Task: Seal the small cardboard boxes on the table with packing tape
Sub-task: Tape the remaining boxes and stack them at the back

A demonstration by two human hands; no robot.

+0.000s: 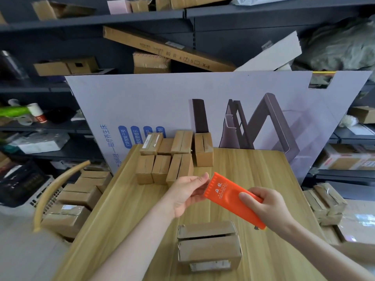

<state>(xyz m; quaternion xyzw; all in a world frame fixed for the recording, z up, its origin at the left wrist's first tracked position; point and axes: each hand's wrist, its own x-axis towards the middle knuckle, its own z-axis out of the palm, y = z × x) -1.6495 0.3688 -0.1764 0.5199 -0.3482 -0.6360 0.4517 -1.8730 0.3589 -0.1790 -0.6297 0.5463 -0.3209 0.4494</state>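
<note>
Right hand [267, 209], curled grip on orange dispenser [225, 195]; left hand [186, 193], apparent pinch at its end.

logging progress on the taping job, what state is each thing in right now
orange plastic tape dispenser: held tilted in the air over the wooden table
right hand: grips the dispenser's lower end
left hand: pinches its toothed end
near small brown cardboard box: flaps folded down, gap along the seam, no tape visible over it
far cluster of small cardboard boxes: flaps closed, standing packed together; tape cannot be told

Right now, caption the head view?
Right hand grips orange tape cutter, left hand pinches its end, near an unsealed box.
</note>
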